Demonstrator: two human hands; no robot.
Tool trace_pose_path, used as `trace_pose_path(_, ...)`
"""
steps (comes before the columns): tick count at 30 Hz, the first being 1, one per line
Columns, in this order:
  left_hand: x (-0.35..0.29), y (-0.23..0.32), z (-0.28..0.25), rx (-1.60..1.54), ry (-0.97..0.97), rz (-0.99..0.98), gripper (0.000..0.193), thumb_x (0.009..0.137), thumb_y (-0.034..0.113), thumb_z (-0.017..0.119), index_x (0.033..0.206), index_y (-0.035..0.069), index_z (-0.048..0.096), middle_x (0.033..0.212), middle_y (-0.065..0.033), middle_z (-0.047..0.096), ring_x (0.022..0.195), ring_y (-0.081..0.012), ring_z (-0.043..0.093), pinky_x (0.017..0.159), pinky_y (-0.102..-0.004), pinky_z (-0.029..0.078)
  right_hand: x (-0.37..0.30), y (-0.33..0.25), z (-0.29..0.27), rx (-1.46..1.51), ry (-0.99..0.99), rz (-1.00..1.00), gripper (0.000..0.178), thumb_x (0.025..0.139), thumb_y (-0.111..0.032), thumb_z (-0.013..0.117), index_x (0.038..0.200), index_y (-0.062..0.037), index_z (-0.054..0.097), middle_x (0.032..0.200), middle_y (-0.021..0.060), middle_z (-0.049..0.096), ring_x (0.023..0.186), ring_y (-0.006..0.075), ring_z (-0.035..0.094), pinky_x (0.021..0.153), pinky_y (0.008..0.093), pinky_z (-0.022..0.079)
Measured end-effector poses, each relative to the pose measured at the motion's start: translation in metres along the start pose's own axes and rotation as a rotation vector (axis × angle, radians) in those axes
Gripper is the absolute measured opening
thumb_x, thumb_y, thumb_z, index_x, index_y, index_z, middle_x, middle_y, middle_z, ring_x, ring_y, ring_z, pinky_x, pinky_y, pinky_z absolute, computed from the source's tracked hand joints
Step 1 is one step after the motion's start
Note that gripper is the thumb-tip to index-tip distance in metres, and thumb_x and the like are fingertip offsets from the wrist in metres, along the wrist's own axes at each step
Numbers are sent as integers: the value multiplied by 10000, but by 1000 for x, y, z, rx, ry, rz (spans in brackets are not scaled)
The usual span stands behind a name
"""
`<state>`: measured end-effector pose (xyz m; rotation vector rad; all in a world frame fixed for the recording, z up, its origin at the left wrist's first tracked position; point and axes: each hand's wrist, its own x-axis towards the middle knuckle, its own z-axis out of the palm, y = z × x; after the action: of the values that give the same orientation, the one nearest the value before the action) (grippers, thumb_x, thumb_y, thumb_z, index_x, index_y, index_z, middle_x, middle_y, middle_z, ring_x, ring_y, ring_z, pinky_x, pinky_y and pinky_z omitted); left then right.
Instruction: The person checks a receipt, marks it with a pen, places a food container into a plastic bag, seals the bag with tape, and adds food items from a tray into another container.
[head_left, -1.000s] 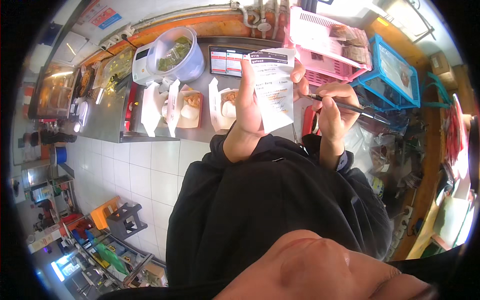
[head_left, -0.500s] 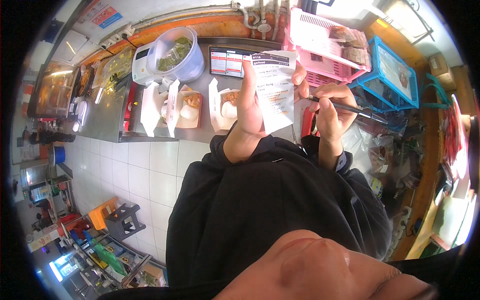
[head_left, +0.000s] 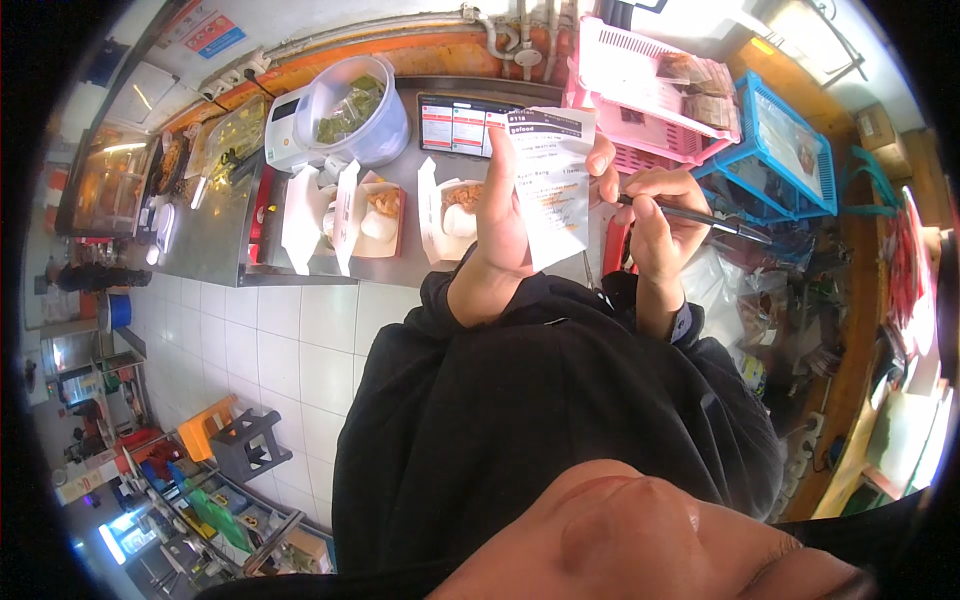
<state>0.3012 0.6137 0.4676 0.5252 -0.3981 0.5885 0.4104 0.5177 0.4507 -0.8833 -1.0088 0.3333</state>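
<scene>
My left hand holds up a long white paper receipt with printed lines, its thumb on the left edge and fingertips round the right edge. A slim dark pen is gripped in my right hand, just right of the receipt, one end toward the paper and the other pointing right. Whether the pen touches the paper I cannot tell. Behind my left hand, on the metal counter, stands an open takeaway box with white rice and fried food. Another open box with similar food stands to its left.
A tablet with a lit screen lies behind the receipt. Left of it are a clear tub of green leaves and a white device. Pink and blue baskets stand at the back right. Plastic stools are on the tiled floor.
The receipt has shifted slightly down and its top tilts differently. The pen has turned a little flatter in my right hand. The boxes have not moved.
</scene>
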Motion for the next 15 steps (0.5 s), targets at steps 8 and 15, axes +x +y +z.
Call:
trace_pose_path(8,0,-1,2,1,7,2,634,915,568,217,1276,82,407,925,-96,454,841,-238,483,759,-352,400,0,2,-1,5,5,6,44,791,-4,598,804,24,567,728,78,608,579,94,545,542,217,433)
trace_pose_path(15,0,-3,0,-3,12,0,631,915,567,219,1262,77,413,929,-99,457,842,-237,487,752,-365,405,0,2,1,24,13,32,40,788,6,592,805,32,567,714,81,607,575,93,541,539,214,427)
